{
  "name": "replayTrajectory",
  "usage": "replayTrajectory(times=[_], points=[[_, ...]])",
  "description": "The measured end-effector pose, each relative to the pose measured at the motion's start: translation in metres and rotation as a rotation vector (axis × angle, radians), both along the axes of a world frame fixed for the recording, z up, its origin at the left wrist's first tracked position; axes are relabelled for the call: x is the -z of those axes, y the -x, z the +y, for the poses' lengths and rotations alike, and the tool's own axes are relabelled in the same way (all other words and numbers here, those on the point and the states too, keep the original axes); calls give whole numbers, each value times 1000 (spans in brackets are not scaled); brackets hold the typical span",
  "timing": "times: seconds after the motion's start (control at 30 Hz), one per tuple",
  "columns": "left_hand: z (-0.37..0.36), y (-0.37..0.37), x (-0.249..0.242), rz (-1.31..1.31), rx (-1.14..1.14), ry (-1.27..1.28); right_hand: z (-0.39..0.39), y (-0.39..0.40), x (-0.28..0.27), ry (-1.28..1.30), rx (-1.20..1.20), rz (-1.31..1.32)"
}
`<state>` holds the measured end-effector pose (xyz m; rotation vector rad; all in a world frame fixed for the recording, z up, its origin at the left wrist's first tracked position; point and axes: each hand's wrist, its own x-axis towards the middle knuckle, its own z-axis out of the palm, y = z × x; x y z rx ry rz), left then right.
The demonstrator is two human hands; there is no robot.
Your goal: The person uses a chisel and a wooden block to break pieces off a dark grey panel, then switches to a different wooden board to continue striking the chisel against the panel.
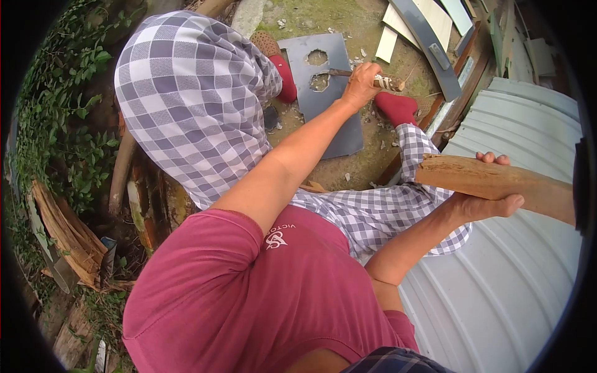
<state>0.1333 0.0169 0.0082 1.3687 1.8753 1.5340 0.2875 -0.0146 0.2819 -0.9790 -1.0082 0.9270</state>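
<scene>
My left hand is closed around a chisel with a worn wooden handle. The chisel's dark metal end lies at the lower of two rough holes in a grey sheet on the ground. The sheet is between my feet, in red footwear. Off to the right, my right hand wraps around a thick piece of wood with a splintered end. The wood is held up, apart from the chisel, and its far end runs out at the edge of the view.
Pale corrugated metal sheeting stretches along my right side. Long grey and cream strips lie at the upper right. Split wood and leafy plants are on the left. Small pale chips are scattered around the sheet.
</scene>
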Motion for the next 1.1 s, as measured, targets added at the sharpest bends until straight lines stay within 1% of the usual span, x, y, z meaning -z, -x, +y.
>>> replayTrajectory(times=[0.03, 0.07, 0.1, 0.13, 0.17, 0.2, 0.23, 0.27, 0.33, 0.37, 0.4, 0.47, 0.5, 0.53, 0.57, 0.6, 0.67, 0.73, 0.8, 0.83, 0.87, 0.93, 0.97, 1.0, 1.03, 1.1], points=[[0, -2, 0, -3, 1, 1, -2, 2, 7, 1, 1, -3], [1, -2, 0, 7, -7, -10, -3, 7, 26, -33, 20, -49], [-1, 0, 0, 19, -16, -19, -7, 14, 48, -64, 37, -93], [-3, 2, -2, 23, -16, -16, -20, 32, 79, -41, 44, -183], [-4, 3, -2, 21, -4, -13, -28, 37, 123, 211, -62, -320], [-2, 3, -3, 20, 12, -17, -25, 29, 183, 45, -166, -986], [-2, 0, -3, 25, 20, -24, -26, 27, 205, -47, -79, -953], [1, 0, 1, 32, 18, -42, -22, 33, 192, -61, -77, -941], [-9, -1, 6, 32, 19, -32, -31, 38, 134, 618, -396, -145], [-8, 1, 2, 37, 21, -29, -28, 40, 119, 531, -314, -145], [-6, 1, -2, 41, 16, -29, -19, 31, 107, 442, -301, -119], [-5, 0, -2, 37, -2, -16, -9, 18, 71, 290, -200, 19], [-3, 1, -1, 40, -11, -13, -1, 3, 57, 289, -190, 139], [-2, 1, 2, 39, -8, -14, -2, -1, 33, 246, -118, 85], [-1, 1, 2, 46, -2, -11, -1, -3, 13, 141, -64, 21], [-1, 0, 1, 51, 3, -7, -5, 2, 1, 70, 77, -72], [-1, 0, 0, 45, 14, 4, -5, -9, 9, 22, 64, -51], [-1, 2, -1, 51, 21, 16, -11, 4, 52, 35, -61, 115], [-3, 3, -5, 42, 13, -7, -30, 34, 114, 305, -131, -272], [-3, 2, -1, 44, 19, -16, -34, 32, 163, 225, -132, -561], [-6, 0, 8, 55, 50, -31, -36, 29, 196, 143, -125, -849], [5, 15, 8, 87, 55, -56, -39, 36, 138, 692, -460, -244], [-1, 13, 3, 67, 48, -32, -41, 37, 129, 661, -432, -155], [-5, 8, 0, 42, 42, -18, -36, 34, 119, 593, -399, -177], [-3, 8, 1, 53, 32, -62, -31, 31, 106, 515, -365, -155], [0, 6, 3, 46, 11, -47, -22, 22, 76, 367, -249, -12]])
